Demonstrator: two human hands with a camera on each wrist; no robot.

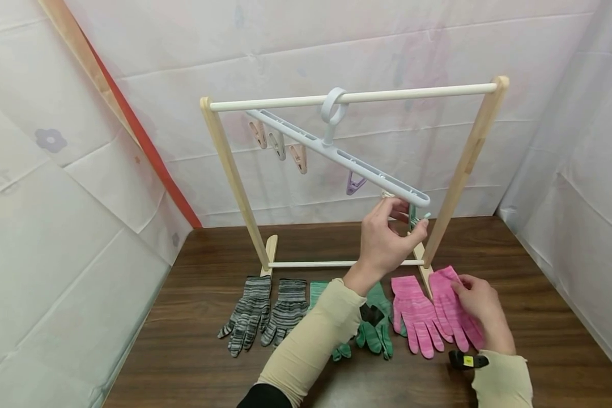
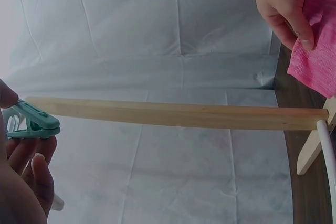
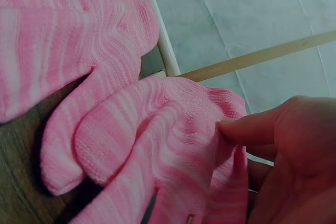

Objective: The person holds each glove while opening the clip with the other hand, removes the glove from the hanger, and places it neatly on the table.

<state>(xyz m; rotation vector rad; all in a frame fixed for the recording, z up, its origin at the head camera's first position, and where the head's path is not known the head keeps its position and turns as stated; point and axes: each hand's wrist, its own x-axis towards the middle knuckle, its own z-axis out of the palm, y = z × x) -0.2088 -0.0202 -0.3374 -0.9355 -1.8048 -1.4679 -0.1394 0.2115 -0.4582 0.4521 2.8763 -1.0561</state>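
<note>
My left hand is raised to the near right end of a pale clip hanger. Its thumb and fingers pinch a green clothespin, which hangs from that end. Lower down on the right, my right hand pinches the cuff edge of a pink glove between thumb and fingers. That cuff is lifted somewhat, while the glove's fingers lie towards the table. Beside it lies a second pink glove, flat on the wood.
The hanger's ring hangs on the white bar of a wooden rack. Several other clothespins dangle from the hanger. Grey striped gloves and green gloves lie along the table, the green ones partly behind my left forearm.
</note>
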